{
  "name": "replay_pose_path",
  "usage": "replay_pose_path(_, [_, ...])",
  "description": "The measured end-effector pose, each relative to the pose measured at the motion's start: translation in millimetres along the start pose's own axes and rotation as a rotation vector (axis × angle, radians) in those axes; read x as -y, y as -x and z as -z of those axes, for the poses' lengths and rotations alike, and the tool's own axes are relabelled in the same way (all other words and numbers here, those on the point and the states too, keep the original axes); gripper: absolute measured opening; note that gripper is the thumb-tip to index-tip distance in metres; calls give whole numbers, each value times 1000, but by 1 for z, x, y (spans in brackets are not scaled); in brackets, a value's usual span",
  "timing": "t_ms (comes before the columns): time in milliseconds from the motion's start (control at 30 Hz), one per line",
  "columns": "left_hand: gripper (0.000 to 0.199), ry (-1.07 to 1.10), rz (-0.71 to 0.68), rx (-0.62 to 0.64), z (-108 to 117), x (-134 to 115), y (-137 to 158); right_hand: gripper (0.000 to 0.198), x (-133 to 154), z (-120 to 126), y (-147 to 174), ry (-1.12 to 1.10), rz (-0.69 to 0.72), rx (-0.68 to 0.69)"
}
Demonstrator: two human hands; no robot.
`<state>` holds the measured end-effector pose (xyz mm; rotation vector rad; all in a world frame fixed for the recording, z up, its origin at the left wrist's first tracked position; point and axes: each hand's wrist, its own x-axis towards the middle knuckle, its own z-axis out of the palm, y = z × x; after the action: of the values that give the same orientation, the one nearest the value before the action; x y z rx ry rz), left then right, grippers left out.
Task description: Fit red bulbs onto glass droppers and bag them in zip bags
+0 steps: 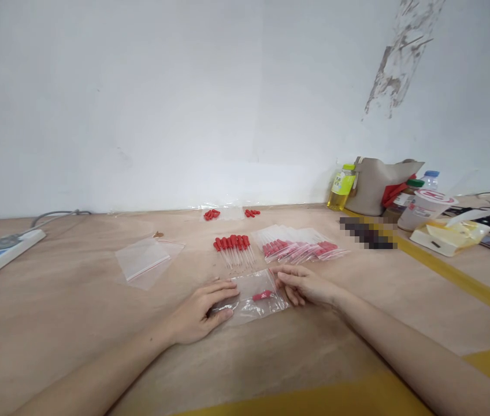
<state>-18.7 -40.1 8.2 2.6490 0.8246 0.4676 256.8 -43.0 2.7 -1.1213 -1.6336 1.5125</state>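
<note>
A clear zip-lock bag [245, 297] lies flat in front of me, with a red rubber bulb [262, 295] inside it. My left hand [204, 309] rests on the bag's left end, fingers stretched and thumb apart. At the right end, the fingers of my right hand [301, 283] are bent and closed on the bag's edge. Just beyond the bag is a row of droppers [234, 245] with red bulbs and thin clear stems. Overlapping filled bags [299, 245] with red bulbs showing lie to their right.
Flat zip-lock bags [147, 260] lie at left, near a power strip [6, 254]. Loose red bulbs [211, 215] sit on plastic by the wall. At right stand a yellow-capped bottle [341, 188], a grey bag [375, 185], a cup [427, 211] and a tissue pack [446, 237].
</note>
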Motion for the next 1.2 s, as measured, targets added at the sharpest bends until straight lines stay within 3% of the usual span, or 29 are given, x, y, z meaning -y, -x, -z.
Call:
replay_pose_path(100, [38,11,3,4,0,2,0,47,-5,-6,-4,-69,-56,-127])
replay_pose_path(233, [38,13,2,-5,-1,5,1,51,-10,-12,-9,26,42,-355])
replay_pose_path(333, [37,21,5,-23,-1,6,2,31,-3,-4,-17,233,116,-458])
replay_pose_path(433, [36,37,-12,-39,-1,7,2,13,11,4,-35,499,148,-465])
replay_pose_path(567, [35,38,-13,-50,-3,7,3,24,31,0,-78,771,-16,-524])
replay_pose_path(700, [35,31,3,-39,-2,5,4,47,40,-11,-116,796,-162,-542])
replay_pose_path(900, [34,31,-4,-33,1,1,3,17,39,-13,-135,744,-328,-440])
replay_pose_path(1067, [34,43,-12,-46,1,1,2,16,36,-12,-134,652,-312,-465])
replay_pose_path(1200, [34,50,-6,-41,0,3,3,41,37,-4,-115,535,-201,-543])
